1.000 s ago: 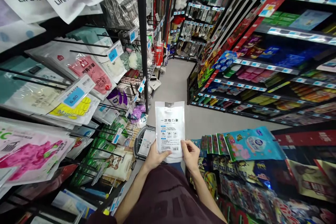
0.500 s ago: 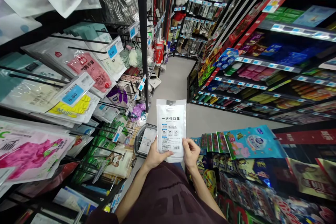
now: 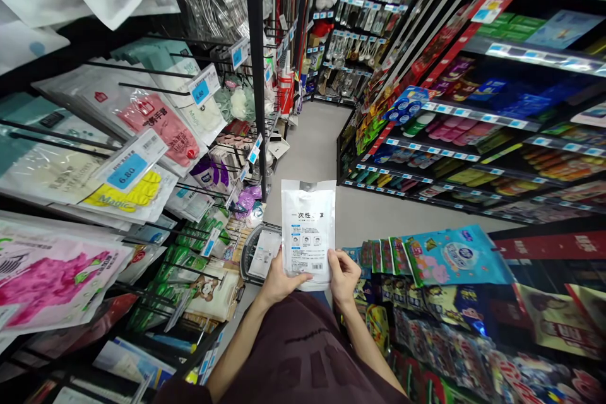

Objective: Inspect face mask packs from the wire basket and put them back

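I hold a white flat packet [image 3: 308,227] upright in front of me, printed with dark characters, small pictures and a barcode. My left hand [image 3: 278,281] grips its lower left corner, thumb across the front. My right hand [image 3: 344,276] pinches the lower right edge. Just behind the packet, low down, sits a dark shopping basket [image 3: 249,254] holding a white packet.
Peg racks with bagged gloves [image 3: 156,129] and blue price tags [image 3: 127,170] fill the left. A black upright post [image 3: 256,69] stands close. Shelves of colourful goods [image 3: 473,132] line the right, snack bags [image 3: 454,259] lie near my right arm. Grey aisle floor [image 3: 322,139] runs ahead.
The packet has risen slightly in my hands and the view has drifted a little; my grip on it is unchanged.
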